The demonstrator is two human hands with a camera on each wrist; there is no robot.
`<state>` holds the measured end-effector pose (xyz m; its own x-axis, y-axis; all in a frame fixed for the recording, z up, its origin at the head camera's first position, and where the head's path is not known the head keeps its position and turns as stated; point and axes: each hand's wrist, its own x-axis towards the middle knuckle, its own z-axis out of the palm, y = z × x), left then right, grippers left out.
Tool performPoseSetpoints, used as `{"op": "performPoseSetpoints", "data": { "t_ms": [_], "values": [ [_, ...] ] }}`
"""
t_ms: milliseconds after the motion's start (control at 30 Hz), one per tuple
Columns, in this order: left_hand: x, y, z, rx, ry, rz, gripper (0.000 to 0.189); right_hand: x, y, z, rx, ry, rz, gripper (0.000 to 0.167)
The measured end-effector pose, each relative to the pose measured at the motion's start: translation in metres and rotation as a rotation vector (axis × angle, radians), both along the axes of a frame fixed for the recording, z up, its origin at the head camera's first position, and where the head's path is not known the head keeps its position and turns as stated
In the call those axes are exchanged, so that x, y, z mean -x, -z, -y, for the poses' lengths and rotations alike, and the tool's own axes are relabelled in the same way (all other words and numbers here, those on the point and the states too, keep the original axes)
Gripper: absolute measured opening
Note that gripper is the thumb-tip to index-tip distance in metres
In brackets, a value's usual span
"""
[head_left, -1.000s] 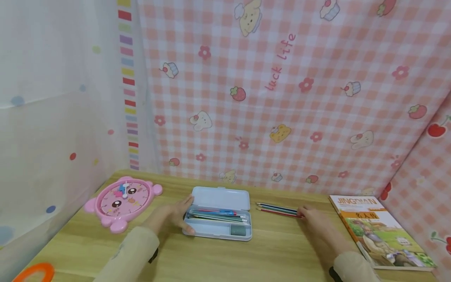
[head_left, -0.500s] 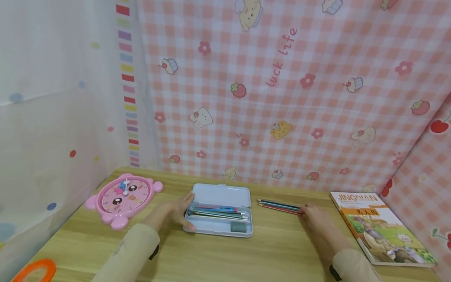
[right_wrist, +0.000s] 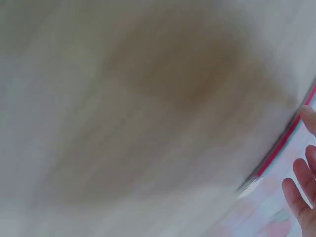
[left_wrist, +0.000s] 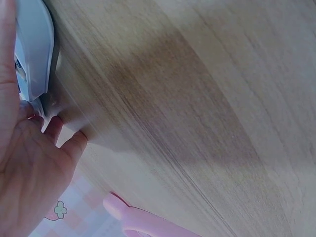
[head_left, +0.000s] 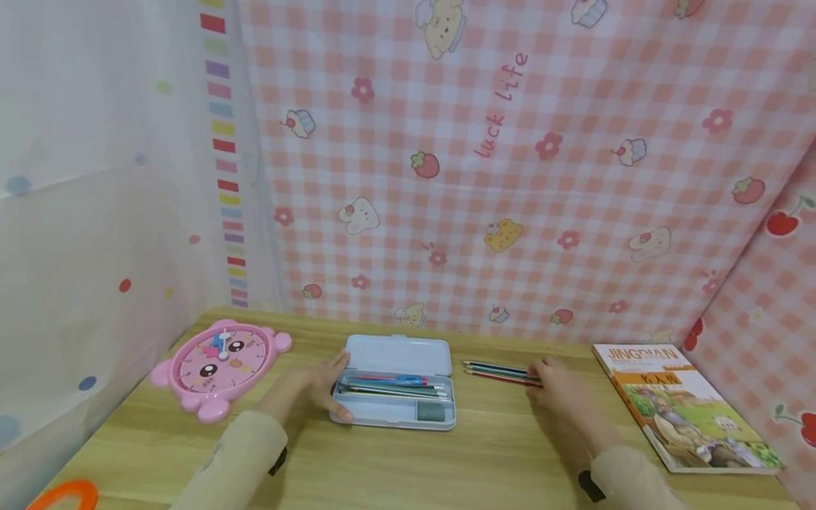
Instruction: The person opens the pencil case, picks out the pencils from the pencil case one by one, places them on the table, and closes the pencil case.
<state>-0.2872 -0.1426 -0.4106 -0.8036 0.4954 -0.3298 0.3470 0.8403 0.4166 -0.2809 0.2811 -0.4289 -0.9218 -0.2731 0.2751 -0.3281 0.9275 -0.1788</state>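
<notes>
My left hand (head_left: 328,388) holds the left end of a pale blue pencil case (head_left: 376,414), thumb at the front corner and fingers at the back. The case's lid (head_left: 398,354) stands raised. Pens and pencils (head_left: 395,388) lie in its rear compartment, with a grey-green block (head_left: 430,411) at front right. To the right, my right hand (head_left: 551,382) pinches the right part of three coloured pencils (head_left: 497,372), dark blue, green and red, on the table. In the blurred right wrist view, the thumb meets the red pencil (right_wrist: 276,155).
A pink animal-shaped clock (head_left: 223,361) lies left of the left hand. An illustrated book (head_left: 688,418) lies beyond the right forearm. Part of an orange ring (head_left: 86,489) shows at bottom left. Patterned cloth (head_left: 472,212) hangs behind the wooden table (head_left: 408,467).
My right hand has slid a little left along the coloured pencils, whose tips stay about where they were. The left hand keeps its place at the pencil case. The head view has shifted slightly.
</notes>
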Motion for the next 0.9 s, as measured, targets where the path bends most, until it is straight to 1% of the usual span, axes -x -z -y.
{"op": "performPoseSetpoints", "data": {
  "t_ms": [67,167,233,300,400,533,633,767,867,900],
  "values": [
    [-0.001,0.0,0.001,-0.008,-0.006,0.001,0.117,0.001,-0.005,0.018,0.023,-0.035,0.027,0.019],
    [-0.002,0.002,0.002,-0.007,-0.01,0.002,0.117,0.002,-0.011,0.047,0.029,-0.092,0.072,0.017],
    [-0.002,0.002,0.003,-0.003,-0.014,0.007,0.118,0.003,-0.015,0.067,0.015,-0.155,0.088,0.015],
    [-0.001,0.002,0.002,-0.001,-0.019,0.012,0.118,0.003,-0.017,0.083,-0.002,-0.218,0.123,0.015],
    [0.0,0.001,0.0,0.0,-0.025,0.024,0.119,0.003,-0.02,0.104,-0.025,-0.301,0.175,0.015],
    [0.002,0.0,-0.001,0.007,-0.032,0.029,0.119,0.005,-0.022,0.123,-0.032,-0.364,0.268,0.016],
    [0.002,0.0,-0.001,0.019,-0.031,0.022,0.117,0.007,-0.022,0.133,-0.03,-0.397,0.306,0.017],
    [0.002,0.002,0.0,0.029,-0.032,0.016,0.116,0.011,-0.019,0.142,0.011,-0.392,0.363,0.018],
    [0.002,0.003,0.0,0.029,-0.04,0.019,0.117,0.014,-0.016,0.146,0.031,-0.378,0.382,0.015],
    [0.003,0.003,0.0,0.027,-0.043,0.021,0.117,0.014,-0.015,0.147,0.027,-0.378,0.375,0.013]
  ]
}}
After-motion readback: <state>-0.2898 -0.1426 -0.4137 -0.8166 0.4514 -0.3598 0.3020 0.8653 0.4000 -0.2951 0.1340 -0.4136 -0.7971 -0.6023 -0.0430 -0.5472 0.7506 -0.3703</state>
